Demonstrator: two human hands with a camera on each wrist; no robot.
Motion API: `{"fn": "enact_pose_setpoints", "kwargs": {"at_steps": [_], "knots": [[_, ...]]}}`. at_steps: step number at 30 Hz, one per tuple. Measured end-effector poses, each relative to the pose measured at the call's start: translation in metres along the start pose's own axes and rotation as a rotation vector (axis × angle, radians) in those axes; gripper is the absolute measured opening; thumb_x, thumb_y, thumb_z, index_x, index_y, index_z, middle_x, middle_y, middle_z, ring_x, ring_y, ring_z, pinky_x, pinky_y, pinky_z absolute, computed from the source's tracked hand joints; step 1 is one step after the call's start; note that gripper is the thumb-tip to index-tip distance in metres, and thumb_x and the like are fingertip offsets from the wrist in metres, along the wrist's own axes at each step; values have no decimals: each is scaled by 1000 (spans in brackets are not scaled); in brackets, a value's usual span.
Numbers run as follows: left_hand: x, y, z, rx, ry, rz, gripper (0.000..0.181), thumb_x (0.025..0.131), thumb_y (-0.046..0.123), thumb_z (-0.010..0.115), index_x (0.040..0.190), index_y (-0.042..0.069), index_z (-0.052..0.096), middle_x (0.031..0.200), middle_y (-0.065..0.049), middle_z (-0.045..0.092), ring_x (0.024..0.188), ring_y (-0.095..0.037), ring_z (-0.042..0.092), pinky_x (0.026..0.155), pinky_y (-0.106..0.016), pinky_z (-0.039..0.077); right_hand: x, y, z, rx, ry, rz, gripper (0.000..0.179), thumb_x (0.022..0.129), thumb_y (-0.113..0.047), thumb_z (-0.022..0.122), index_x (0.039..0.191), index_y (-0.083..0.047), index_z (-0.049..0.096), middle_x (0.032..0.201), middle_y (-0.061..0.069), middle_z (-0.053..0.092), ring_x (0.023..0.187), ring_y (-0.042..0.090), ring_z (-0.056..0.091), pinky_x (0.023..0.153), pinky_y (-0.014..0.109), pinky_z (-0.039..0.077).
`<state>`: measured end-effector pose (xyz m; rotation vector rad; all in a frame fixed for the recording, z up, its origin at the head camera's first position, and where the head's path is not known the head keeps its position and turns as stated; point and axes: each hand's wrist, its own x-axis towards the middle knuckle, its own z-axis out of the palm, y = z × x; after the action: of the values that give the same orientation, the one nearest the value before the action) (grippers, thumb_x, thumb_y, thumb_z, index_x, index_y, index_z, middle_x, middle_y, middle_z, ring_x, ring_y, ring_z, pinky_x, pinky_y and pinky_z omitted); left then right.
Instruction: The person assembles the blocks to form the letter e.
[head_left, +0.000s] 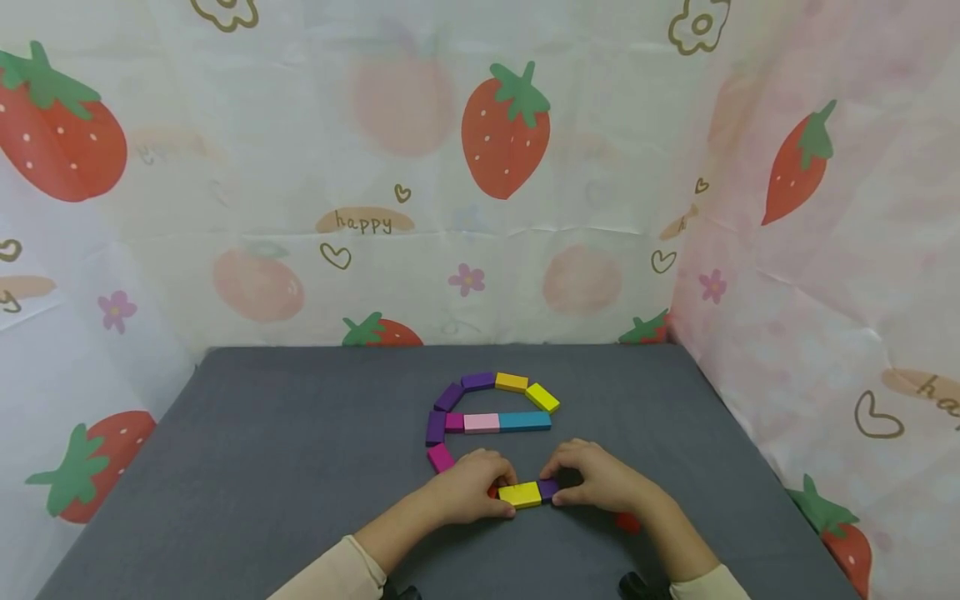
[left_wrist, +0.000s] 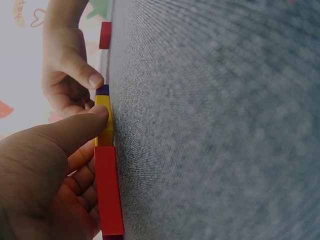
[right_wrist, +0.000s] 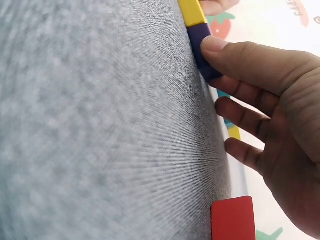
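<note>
Coloured blocks lie on the grey cloth in a shape like a letter e. At its lower edge my left hand (head_left: 472, 487) pinches a yellow block (head_left: 521, 495), thumb on the near side. A purple block (right_wrist: 199, 42) touches the yellow block's right end, and my right hand (head_left: 596, 477) pinches it between thumb and forefinger. Left of the yellow block lies a long red block (left_wrist: 108, 190), mostly hidden by my left hand in the head view. A magenta block (head_left: 440, 457) shows just beyond my left hand.
A separate red block (head_left: 628, 522) lies partly under my right wrist. Pink (head_left: 482, 423) and blue (head_left: 525, 422) blocks form the middle bar, with purple (head_left: 478, 382) and orange (head_left: 512, 382) ones in the arch above. Strawberry-print cloth (head_left: 480, 283) walls the grey surface (head_left: 300, 450).
</note>
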<state>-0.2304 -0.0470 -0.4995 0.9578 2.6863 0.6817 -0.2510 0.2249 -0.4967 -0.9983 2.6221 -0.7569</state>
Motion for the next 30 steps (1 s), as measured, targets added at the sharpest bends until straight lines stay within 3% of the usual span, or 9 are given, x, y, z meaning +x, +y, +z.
{"fn": "enact_pose_setpoints", "kwargs": {"at_steps": [17,30], "knots": [[0,-2,1,-18,6,-7,27,87,41,81,106,24,71,92,16,56,90,-7,48,84,-26,43,-1,-2,1,14,-8,4,29,91,-37,78,118,-34,71,117,-22,65,114,9,55,104,50,43],[1,-1,3,-17,5,-18,27,88,41,81,106,24,71,92,15,56,90,-7,48,85,-26,43,-24,-2,-19,5,55,-46,25,96,-21,73,121,-26,71,122,-17,65,118,12,56,103,45,48]]}}
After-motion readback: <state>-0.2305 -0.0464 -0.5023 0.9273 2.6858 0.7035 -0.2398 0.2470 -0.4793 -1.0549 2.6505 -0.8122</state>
